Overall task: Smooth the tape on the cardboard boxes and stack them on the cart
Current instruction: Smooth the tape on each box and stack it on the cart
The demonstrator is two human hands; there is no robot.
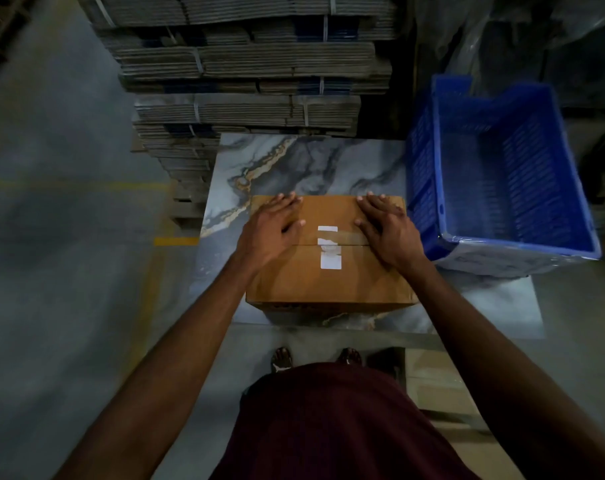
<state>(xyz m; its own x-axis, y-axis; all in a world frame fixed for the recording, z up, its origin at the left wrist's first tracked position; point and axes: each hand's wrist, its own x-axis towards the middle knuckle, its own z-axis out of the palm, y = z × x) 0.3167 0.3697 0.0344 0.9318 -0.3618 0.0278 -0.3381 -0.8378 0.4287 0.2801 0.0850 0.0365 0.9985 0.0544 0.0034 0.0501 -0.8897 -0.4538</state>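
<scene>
A closed brown cardboard box (328,282) sits on a marble-patterned table top (311,161). Clear tape (330,241) runs along the box's centre seam, with small white labels stuck across it. My left hand (271,230) lies flat on the left part of the box top, fingers spread and reaching to the far edge. My right hand (387,230) lies flat on the right part, fingers spread too. Both palms press on the lid, one on each side of the labels. Neither hand holds anything. No cart is in view.
A blue plastic crate (502,174) stands on the table right of the box, almost touching it. Strapped bundles of flat cardboard (245,64) are stacked high behind the table. Grey floor with yellow lines (176,241) lies to the left. My feet stand below the table's near edge.
</scene>
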